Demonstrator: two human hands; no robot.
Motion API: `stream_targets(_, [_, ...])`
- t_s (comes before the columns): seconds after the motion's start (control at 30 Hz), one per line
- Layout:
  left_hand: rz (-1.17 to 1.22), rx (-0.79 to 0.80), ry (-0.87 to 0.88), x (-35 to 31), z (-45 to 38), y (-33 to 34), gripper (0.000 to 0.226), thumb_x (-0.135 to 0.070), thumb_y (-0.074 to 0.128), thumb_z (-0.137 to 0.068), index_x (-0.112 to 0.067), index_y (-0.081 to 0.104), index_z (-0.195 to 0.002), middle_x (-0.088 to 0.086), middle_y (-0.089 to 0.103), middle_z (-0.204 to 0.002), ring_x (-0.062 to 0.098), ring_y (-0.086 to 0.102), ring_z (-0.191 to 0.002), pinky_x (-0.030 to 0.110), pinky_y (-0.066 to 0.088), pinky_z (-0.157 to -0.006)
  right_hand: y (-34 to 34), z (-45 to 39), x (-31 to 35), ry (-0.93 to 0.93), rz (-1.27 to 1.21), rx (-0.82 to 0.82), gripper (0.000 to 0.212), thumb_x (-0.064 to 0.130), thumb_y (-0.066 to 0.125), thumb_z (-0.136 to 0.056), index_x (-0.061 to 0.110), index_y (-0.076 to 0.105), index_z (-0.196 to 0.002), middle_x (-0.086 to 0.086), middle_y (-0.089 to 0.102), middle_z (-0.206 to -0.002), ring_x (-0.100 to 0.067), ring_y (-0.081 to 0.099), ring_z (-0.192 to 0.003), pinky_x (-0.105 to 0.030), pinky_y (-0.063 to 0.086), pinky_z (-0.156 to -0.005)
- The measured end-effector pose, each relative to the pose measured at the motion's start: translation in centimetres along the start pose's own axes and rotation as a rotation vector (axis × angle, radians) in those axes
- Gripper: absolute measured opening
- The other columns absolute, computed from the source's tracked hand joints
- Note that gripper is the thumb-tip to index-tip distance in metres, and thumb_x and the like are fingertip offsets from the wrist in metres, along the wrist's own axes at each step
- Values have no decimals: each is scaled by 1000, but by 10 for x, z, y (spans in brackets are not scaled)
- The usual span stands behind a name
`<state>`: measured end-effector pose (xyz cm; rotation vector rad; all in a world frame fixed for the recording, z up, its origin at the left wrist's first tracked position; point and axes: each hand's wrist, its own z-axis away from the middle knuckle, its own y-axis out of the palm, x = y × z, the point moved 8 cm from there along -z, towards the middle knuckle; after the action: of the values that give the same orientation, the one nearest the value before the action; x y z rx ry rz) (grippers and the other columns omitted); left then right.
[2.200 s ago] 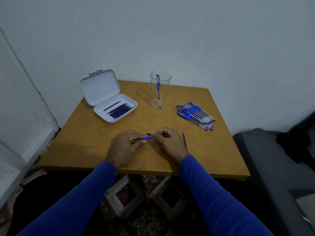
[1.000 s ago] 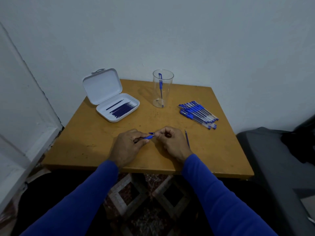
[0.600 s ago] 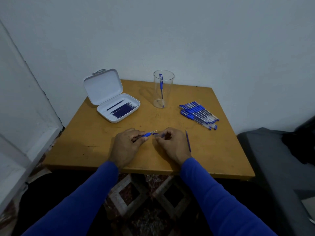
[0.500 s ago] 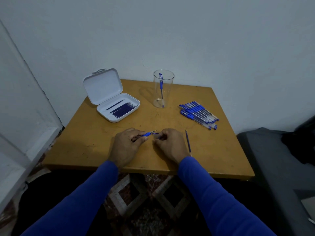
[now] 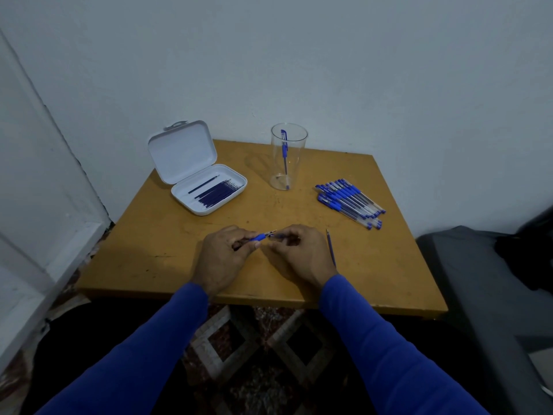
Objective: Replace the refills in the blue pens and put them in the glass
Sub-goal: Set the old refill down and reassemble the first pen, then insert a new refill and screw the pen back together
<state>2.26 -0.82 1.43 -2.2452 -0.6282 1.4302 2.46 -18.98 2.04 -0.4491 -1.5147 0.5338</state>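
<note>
My left hand (image 5: 223,259) grips a blue pen (image 5: 259,236) by its barrel, tip end pointing right. My right hand (image 5: 302,254) is curled at that tip and pinches a small part of the pen; the part is mostly hidden by the fingers. A loose refill (image 5: 331,248) lies on the table just right of my right hand. A clear glass (image 5: 288,157) stands at the back with one blue pen (image 5: 284,151) in it. Several blue pens (image 5: 350,202) lie in a pile to its right.
An open white case (image 5: 206,187) holding several dark refills (image 5: 218,191) sits at the back left of the yellow wooden table (image 5: 167,244). A white wall lies behind, a door frame at left, a dark grey seat (image 5: 478,280) at right.
My right hand drew slightly away from the pen's tip end, then came back to it. The left hand kept hold of the barrel. The view shifted a little.
</note>
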Motion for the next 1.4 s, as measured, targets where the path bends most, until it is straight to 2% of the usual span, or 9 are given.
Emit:
stream_targets(0.17, [-2, -4, -1, 0, 1, 0, 23, -23, 76, -88, -19, 77, -111, -14, 67, -85, 5, 61, -76, 25, 53, -67, -1, 2, -2, 41, -237, -20, 9, 27, 70, -95, 26, 78, -99, 12, 71, -98, -1, 62, -92, -14, 43, -72])
stream_targets(0.33, [1, 4, -8, -1, 0, 1, 23, -23, 75, -90, -20, 76, -112, -14, 67, -89, 3, 62, -80, 18, 50, -70, 1, 3, -6, 138, -454, -51, 7, 19, 68, -97, 15, 73, -95, 3, 69, -81, -6, 55, -61, -18, 44, -49])
stream_targets(0.47, [21, -7, -27, 2, 0, 1, 21, -23, 76, -89, -20, 77, -110, -14, 68, -88, 5, 62, -79, 20, 50, -70, 1, 3, -8, 197, -794, -75, 7, 14, 52, -105, 10, 54, -99, -16, 72, -91, -16, 53, -53, -26, 34, -37])
stream_targets(0.63, [11, -4, -14, 3, 0, 1, 22, -25, 76, -89, -21, 77, -110, -12, 68, -88, 7, 63, -79, 33, 55, -72, 9, 2, -8, 216, -835, -6, 17, 5, 62, -98, 6, 62, -115, -14, 70, -89, -16, 56, -58, -25, 46, -43])
stream_targets(0.9, [12, -6, -14, 2, 0, 1, 22, -25, 76, -88, -20, 77, -110, -13, 68, -86, 5, 62, -78, 24, 53, -70, -1, -4, -7, 172, -942, -172, 16, 18, 42, -110, 7, 49, -118, -18, 76, -99, -19, 70, -68, -27, 56, -47])
stream_targets(1.0, [-7, 15, -31, 4, 0, 3, 24, -27, 75, -89, -20, 77, -113, -14, 68, -89, 3, 62, -81, 22, 52, -74, -29, -4, -23, 226, -812, -399, 19, 23, 45, -109, 14, 57, -120, -12, 73, -90, -12, 64, -61, -26, 52, -47])
stream_targets(1.13, [-21, 42, -49, 5, -1, 4, 26, -28, 73, -91, -23, 75, -116, -11, 69, -94, 3, 61, -86, 23, 52, -80, -77, 3, -36, 201, -135, -582, 28, 32, 62, -100, 19, 70, -123, 2, 72, -102, -9, 64, -88, -23, 51, -76])
stream_targets(1.23, [-18, 39, -43, 3, 0, 4, 25, -27, 73, -91, -22, 75, -116, -11, 69, -93, 4, 61, -85, 21, 51, -78, -91, 8, -49, 240, 155, -546, 31, 31, 69, -96, 16, 72, -122, 2, 71, -115, -4, 57, -95, -21, 46, -85])
stream_targets(1.4, [-31, 48, -43, 6, -1, 6, 26, -30, 72, -91, -25, 75, -116, -12, 68, -91, 5, 61, -84, 32, 53, -78, -82, 12, -80, 401, 241, -409, 26, 37, 67, -96, 21, 73, -115, 6, 69, -101, -8, 62, -92, -31, 56, -89])
